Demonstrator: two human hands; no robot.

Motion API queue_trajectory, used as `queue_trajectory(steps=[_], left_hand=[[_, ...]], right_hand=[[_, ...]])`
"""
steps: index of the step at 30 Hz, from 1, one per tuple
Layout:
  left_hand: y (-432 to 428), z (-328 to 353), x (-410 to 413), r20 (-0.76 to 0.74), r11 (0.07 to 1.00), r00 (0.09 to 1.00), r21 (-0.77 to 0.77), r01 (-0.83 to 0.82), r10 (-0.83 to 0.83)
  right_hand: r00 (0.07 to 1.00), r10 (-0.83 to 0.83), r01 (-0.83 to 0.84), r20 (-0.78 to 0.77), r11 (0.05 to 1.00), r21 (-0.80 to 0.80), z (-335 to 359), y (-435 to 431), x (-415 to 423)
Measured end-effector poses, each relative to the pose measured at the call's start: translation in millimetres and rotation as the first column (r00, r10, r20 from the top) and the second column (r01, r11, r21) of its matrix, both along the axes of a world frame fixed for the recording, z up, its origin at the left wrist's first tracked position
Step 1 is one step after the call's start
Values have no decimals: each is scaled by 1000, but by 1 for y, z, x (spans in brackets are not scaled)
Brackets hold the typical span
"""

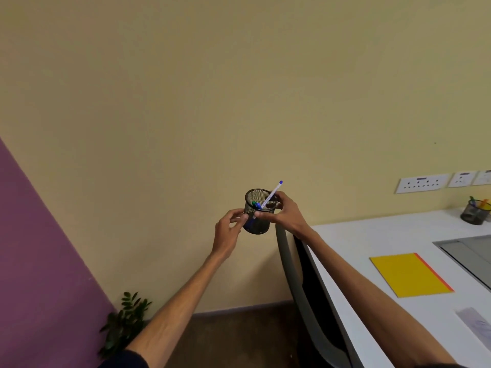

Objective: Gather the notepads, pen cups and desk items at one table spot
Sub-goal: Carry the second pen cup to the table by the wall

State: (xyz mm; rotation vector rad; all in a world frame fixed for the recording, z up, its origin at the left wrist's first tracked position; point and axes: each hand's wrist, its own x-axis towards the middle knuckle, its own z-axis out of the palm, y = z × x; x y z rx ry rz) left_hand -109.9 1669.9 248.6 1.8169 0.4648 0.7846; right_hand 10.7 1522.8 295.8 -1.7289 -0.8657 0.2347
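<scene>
A black mesh pen cup (257, 211) is held in the air to the left of the white table (372, 235), off its edge. A white pen with a blue cap (273, 193) and some blue and green pens stick out of it. My right hand (284, 212) grips the cup's rim and side. My left hand (228, 231) touches the cup's lower left side with its fingertips. On the table lies a yellow notepad (410, 274) with an orange edge. A second mesh pen cup (475, 211) with pens stands at the far right by the wall.
A grey inset panel (470, 253) sits in the tabletop at right. A pale printed sheet (475, 325) lies near the front right. Wall sockets (422, 183) are above the table. A leafy plant (125, 322) stands on the floor beside a purple wall.
</scene>
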Motion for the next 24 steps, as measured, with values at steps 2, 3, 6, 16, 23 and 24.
queue_trajectory(steps=[2,3,6,16,23,24], left_hand=[[15,-4,25,-3,1000,1000,8,29,-29],[22,-5,38,-4,999,999,14,44,-44],[44,-10,78,-4,994,994,19,108,-108],[109,-24,205,-127,876,886,140,462,-447],[91,-32,274,-181,740,750,134,659,-636],[84,-32,283,-183,727,736,125,675,-652]], right_hand=[[999,-33,33,6,999,-7,-2,10,20],[999,-46,47,6,999,-9,-3,16,31],[996,-89,90,9,996,-17,-7,36,63],[929,-366,362,-57,930,-69,-26,64,143],[822,-555,548,-126,832,-89,-41,36,168],[808,-576,568,-126,818,-96,-42,30,173]])
